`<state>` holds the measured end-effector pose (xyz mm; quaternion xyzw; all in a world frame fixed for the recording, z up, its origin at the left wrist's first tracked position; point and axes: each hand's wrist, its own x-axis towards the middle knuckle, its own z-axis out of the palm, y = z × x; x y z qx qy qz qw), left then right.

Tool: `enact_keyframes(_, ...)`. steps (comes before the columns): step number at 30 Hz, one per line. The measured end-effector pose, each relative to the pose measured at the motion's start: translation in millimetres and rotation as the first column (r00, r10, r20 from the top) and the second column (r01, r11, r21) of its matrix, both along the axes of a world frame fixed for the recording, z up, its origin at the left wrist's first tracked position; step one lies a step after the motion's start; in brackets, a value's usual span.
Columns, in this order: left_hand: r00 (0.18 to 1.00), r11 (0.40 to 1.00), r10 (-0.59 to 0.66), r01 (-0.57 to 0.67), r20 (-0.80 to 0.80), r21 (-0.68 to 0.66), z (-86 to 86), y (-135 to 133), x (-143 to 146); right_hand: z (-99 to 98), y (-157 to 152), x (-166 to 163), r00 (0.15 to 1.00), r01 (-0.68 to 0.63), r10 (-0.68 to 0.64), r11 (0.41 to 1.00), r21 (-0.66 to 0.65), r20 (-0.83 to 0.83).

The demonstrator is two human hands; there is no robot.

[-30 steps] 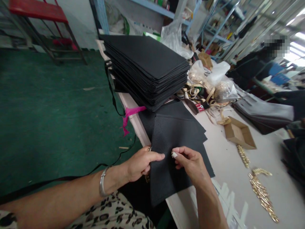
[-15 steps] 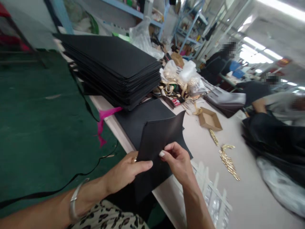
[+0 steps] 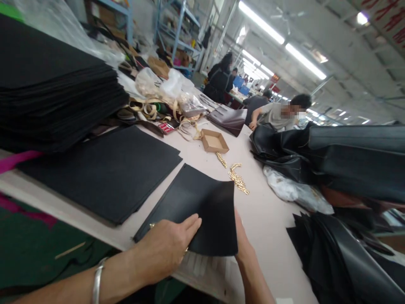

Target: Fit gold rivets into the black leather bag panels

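A black leather-like sheet [image 3: 211, 207] lies over the near part of the table, its right side curled upward. My left hand [image 3: 172, 238] rests flat on its near left part, fingers stretched out, with a ring and a silver bangle on the arm. At the sheet's right edge, my right hand [image 3: 243, 240] holds the raised side; most of its fingers are hidden behind the sheet. Left of it, more black sheets [image 3: 110, 173] lie flat on the table. A tall stack of black sheets [image 3: 57, 88] stands behind these.
Gold chains [image 3: 238, 179] lie beyond the sheet, beside a small cardboard box [image 3: 215, 141]. Black leather pieces [image 3: 341, 253] and large dark bundles [image 3: 357, 160] fill the right side. Straps and plastic bags [image 3: 180, 88] clutter the back. A person [image 3: 275, 116] leans over the table farther off.
The black sheet has gone from being held up in both hands to lying on the table. My left hand now presses flat on it; my right hand has moved to its right edge. The view has swung right.
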<state>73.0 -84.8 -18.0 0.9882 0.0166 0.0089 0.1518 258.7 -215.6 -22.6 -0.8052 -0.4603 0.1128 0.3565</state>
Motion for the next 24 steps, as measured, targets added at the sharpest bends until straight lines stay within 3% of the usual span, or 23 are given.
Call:
enact_keyframes(2, 0.998, 0.998, -0.017, 0.021, -0.064, 0.061, -10.8, -8, 6, -7.9, -19, 21, 0.996, 0.053, -0.045, 0.993, -0.103, 0.074)
enact_keyframes(5, 0.996, 0.994, 0.030, -0.020, -0.090, 0.109, -18.5, -13, 5, -14.6, -38, 61, 0.961, 0.231, -0.190, 0.951, -0.207, 0.201)
enact_keyframes(9, 0.990, 0.993, 0.066, -0.054, -0.122, 0.101, -29.0, -15, -3, -19.8, -33, 112, 0.897, 0.393, -0.296, 0.873, -0.288, 0.328)
enact_keyframes(14, 0.990, 0.998, 0.054, -0.050, -0.133, 0.033, -40.2, -18, -9, -23.2, 0, 136, 0.858, 0.420, -0.213, 0.814, -0.401, 0.467)
enact_keyframes(19, 0.986, 0.999, 0.040, -0.035, -0.162, 0.029, -35.7, -16, -8, -15.5, 21, 144, 0.845, 0.417, -0.099, 0.738, -0.531, 0.526)
enact_keyframes(24, 0.986, 0.999, 0.025, -0.017, -0.165, 0.049, -37.4, -15, -12, -11.0, 32, 153, 0.837, 0.450, -0.078, 0.660, -0.601, 0.541)
